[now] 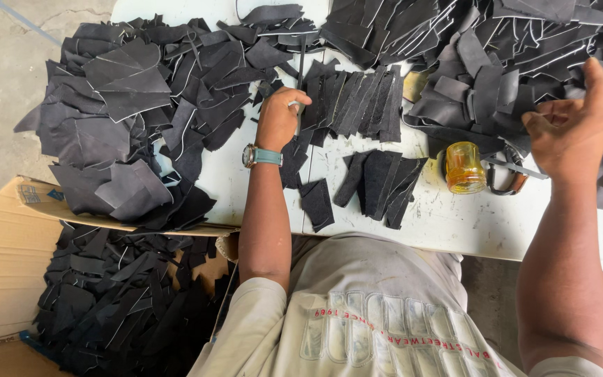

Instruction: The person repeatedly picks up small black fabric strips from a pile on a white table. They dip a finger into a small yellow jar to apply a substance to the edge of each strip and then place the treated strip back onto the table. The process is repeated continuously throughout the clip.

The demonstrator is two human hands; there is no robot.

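1. The left hand, wearing a watch with a teal strap, sat near the centre of the frame, clenched around a thin dark tool whose tip I could not make out, resting against the row of overlapping black leather strips laid out on the white bench.
2. The right hand was at the right of the frame, fingers spread and released, holding nothing, touching the edge of the heaped black offcuts at the upper right.
3. To do this well, my judgement was that the strips needed to stay fanned evenly so each edge remained exposed, with the tool kept low and steady against 1 edge at a time.
4. The 2nd, smaller fan of leather pieces lay just below the row, near the bench's front edge.
5. The amber glass jar lay on the bench right of centre, beside a dark strap with a brown end; its contents could not be told.
6. The cardboard box at the lower left held a deep pile of black leather scraps.
7. Another large pile of cut pieces covered the upper left of the bench.
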